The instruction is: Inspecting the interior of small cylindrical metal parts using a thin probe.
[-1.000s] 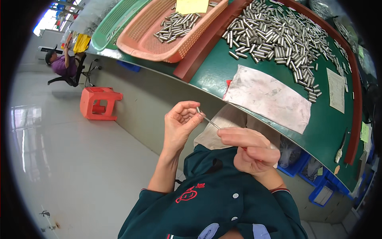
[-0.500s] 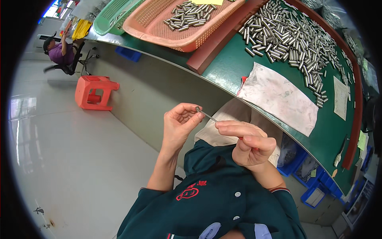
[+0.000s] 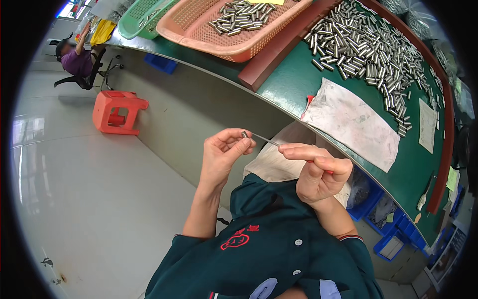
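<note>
My left hand (image 3: 222, 152) is closed, pinching a small shiny metal cylinder (image 3: 244, 134) between thumb and forefinger. My right hand (image 3: 318, 172) grips a thin-shafted hand tool (image 3: 266, 140); bits of its red handle show between the fingers. The shaft points left, its tip by my left fingertips, just right of the cylinder. What kind of tip it has is too small to tell. Both hands are above my lap, in front of the table edge. On the green table (image 3: 284, 74) lies a stained white cloth (image 3: 351, 124), beyond my right hand.
A large heap of metal cylinders (image 3: 368, 50) covers the back right, between brown rails (image 3: 284, 47). At the back left stand a pink basket (image 3: 199, 37) with more cylinders and a green basket (image 3: 132, 22). A red stool (image 3: 117, 112) and a seated person (image 3: 78, 60) are to the left.
My right hand has moved slightly right with the tool, drawing its tip away from the cylinder. The cylinder is tilted differently in my left fingers. The seated person's arm has risen.
</note>
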The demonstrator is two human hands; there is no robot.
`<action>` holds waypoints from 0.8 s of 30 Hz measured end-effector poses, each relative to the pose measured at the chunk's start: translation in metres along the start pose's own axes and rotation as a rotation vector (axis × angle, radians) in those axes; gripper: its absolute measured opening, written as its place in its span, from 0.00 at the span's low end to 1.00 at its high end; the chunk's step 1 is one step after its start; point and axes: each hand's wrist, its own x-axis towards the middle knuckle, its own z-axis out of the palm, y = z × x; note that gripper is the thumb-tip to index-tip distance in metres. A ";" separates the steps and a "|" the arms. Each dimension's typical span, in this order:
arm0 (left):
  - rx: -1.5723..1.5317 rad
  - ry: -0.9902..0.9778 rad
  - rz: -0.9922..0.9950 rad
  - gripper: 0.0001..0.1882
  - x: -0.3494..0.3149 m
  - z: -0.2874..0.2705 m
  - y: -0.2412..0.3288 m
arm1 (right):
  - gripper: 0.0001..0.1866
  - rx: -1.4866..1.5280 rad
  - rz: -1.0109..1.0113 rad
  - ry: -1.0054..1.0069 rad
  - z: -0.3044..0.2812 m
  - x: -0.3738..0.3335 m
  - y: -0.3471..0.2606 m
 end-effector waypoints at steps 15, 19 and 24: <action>0.660 0.084 0.724 0.12 0.020 0.035 0.059 | 0.06 -0.071 0.015 0.449 -0.037 0.014 -0.049; 0.939 0.146 1.067 0.13 0.050 0.056 0.108 | 0.05 -0.141 0.016 0.704 -0.066 0.017 -0.069; 1.253 0.183 0.895 0.10 0.089 0.043 0.137 | 0.04 -0.111 -0.061 0.728 -0.081 0.014 -0.078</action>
